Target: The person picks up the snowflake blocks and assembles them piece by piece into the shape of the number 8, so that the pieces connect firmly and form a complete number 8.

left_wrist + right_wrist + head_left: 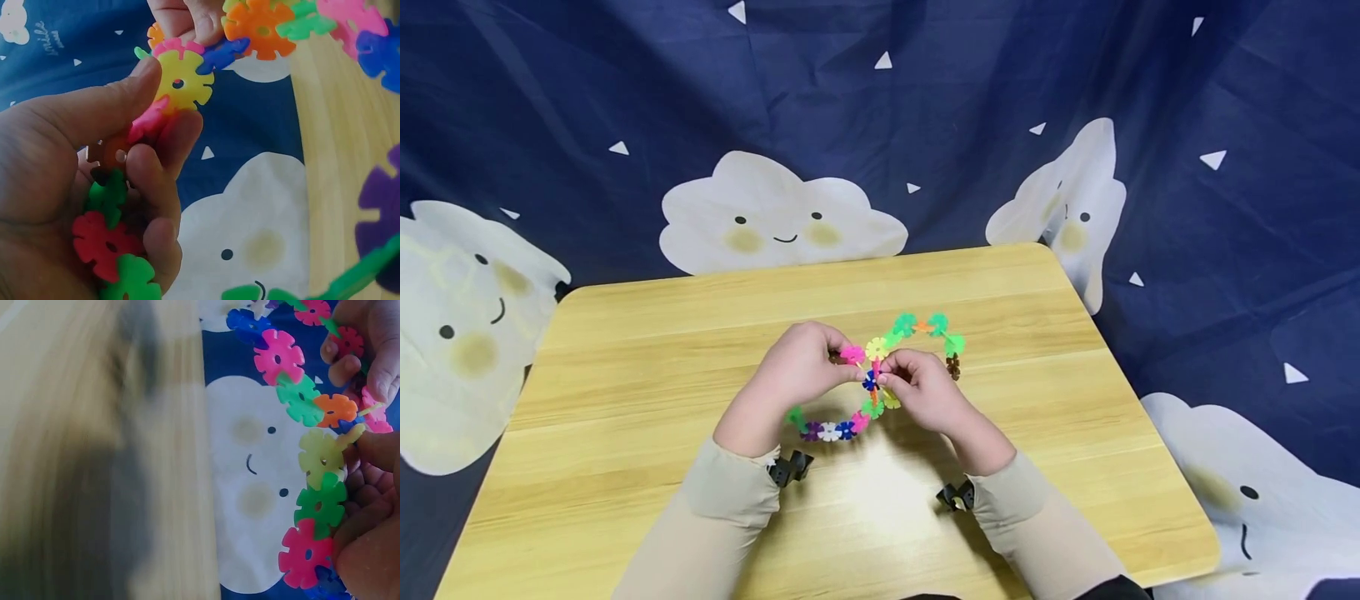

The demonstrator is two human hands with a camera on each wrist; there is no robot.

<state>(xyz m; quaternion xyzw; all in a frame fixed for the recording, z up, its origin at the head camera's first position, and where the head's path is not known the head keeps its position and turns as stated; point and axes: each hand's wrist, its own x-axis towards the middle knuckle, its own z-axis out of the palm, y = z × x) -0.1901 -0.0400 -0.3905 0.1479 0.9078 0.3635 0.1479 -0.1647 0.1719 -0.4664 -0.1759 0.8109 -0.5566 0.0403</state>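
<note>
Toothed plastic snowflake discs in many colours are linked into a chain that curves in two loops, with a white disc (829,432) in the near loop and an orange disc (922,327) in the far one. My left hand (801,365) pinches a yellow disc (187,95) between thumb and finger, with more of the chain lying in its palm. Close beside it, my right hand (928,392) pinches the chain near a blue disc (224,55). In the right wrist view its thumb is by a pale yellow disc (320,453). The fingers hide part of the join.
A light wooden table (647,492) lies under both hands. Behind it hangs a dark blue cloth (970,92) printed with white clouds and triangles. A black strap mount (790,469) sits at the left wrist, another mount (955,497) at the right.
</note>
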